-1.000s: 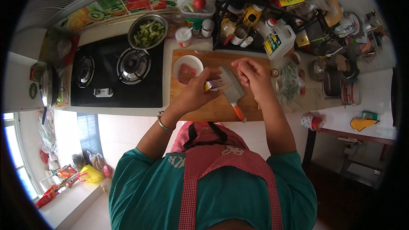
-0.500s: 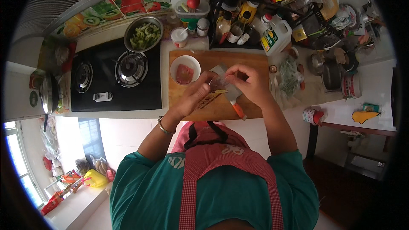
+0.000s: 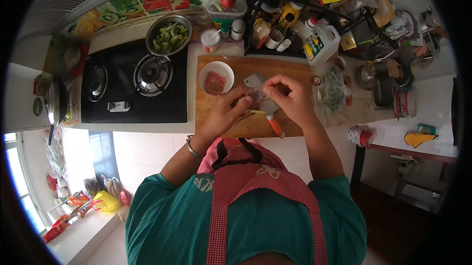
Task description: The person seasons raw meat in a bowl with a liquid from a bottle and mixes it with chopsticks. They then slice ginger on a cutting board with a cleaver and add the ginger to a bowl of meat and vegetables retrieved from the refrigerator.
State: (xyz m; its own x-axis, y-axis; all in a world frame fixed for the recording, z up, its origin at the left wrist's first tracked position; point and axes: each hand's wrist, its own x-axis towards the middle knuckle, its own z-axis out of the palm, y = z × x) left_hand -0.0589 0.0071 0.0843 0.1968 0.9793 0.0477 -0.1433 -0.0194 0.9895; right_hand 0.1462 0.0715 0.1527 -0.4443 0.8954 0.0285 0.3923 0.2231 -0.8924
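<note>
My left hand [image 3: 227, 111] grips a small clear packet [image 3: 255, 100]; my right hand [image 3: 292, 96] pinches its edge. A steady, close pinch should best control it above the cleaver [image 3: 270, 107].

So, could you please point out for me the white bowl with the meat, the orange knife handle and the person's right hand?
White bowl [image 3: 217, 66]: head view, far inner wall.
Orange knife handle [image 3: 275, 126]: head view, middle of its length.
Right hand [image 3: 291, 97]: head view, middle of the hand.
</note>
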